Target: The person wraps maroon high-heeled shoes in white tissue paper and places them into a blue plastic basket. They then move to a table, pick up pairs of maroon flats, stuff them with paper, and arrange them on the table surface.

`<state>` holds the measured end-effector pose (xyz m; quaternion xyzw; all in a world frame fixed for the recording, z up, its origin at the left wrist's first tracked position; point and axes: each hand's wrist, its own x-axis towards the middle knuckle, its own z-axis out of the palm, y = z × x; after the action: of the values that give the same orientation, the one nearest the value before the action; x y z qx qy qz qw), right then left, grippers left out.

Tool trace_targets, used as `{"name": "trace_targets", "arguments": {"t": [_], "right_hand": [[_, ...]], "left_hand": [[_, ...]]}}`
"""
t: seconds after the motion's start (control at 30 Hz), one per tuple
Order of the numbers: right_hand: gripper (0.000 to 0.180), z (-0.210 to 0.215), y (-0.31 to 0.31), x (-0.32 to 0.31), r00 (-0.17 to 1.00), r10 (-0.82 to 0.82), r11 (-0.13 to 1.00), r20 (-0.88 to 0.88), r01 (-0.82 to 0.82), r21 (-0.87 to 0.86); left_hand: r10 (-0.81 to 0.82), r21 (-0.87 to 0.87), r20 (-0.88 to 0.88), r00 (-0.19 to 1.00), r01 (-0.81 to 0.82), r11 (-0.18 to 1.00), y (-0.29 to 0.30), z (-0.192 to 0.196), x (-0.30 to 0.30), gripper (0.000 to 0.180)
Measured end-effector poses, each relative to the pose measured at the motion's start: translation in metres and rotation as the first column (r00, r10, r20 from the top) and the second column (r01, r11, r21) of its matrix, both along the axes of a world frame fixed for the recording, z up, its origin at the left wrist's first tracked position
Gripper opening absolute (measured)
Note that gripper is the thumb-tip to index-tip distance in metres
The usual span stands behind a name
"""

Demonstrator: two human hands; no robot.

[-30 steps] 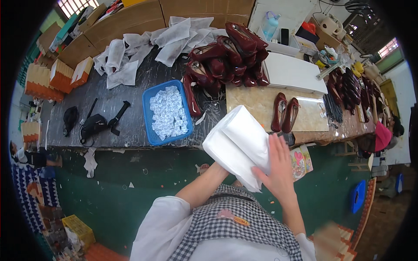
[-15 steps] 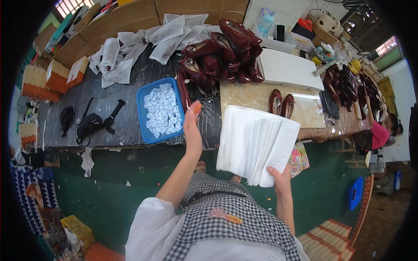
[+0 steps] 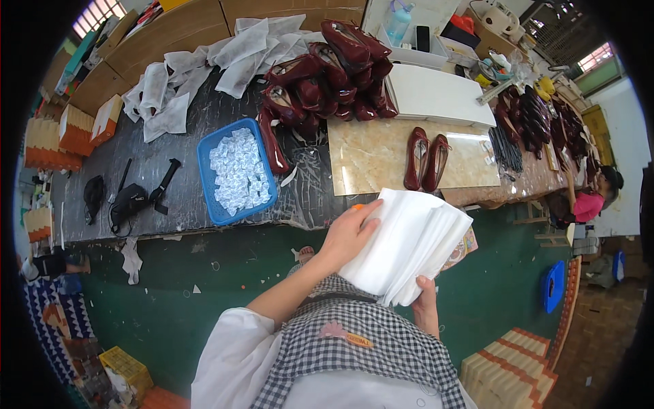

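Below the bench edge, your right hand [image 3: 426, 300] grips the stack of white sheets [image 3: 409, 245] from beneath; your left hand [image 3: 347, 235] has come back from the blue tray [image 3: 208, 184], fingers spread flat on top, steadying it.

You stand on a dark green painted floor [image 3: 204, 286] before a long dark grey tabletop [image 3: 170, 170], partly covered by a pale marble-patterned slab [image 3: 375, 157]. Brown cardboard cartons [image 3: 170, 41] line its far edge. Barred windows [image 3: 92, 13] upper left and right [image 3: 593, 58] admit daylight. Orange-striped steps [image 3: 511, 368] lie lower right.
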<state>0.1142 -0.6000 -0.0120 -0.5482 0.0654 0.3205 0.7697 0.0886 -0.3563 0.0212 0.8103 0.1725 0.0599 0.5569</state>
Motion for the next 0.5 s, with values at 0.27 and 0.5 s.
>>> {"name": "trace_targets", "arguments": {"t": [0.27, 0.5], "right_hand": [[0.102, -0.002, -0.012, 0.003, 1.0, 0.019, 1.0, -0.02, -0.019, -0.003], [0.086, 0.016, 0.021, -0.002, 0.996, 0.07, 0.997, 0.054, -0.068, -0.032]], "left_hand": [[-0.025, 0.573, 0.437, 0.899, -0.257, 0.778, 0.003, 0.027, 0.002, 0.043], [-0.245, 0.306, 0.123, 0.962, 0.198, 0.931, -0.012, 0.048, -0.008, 0.057]]}}
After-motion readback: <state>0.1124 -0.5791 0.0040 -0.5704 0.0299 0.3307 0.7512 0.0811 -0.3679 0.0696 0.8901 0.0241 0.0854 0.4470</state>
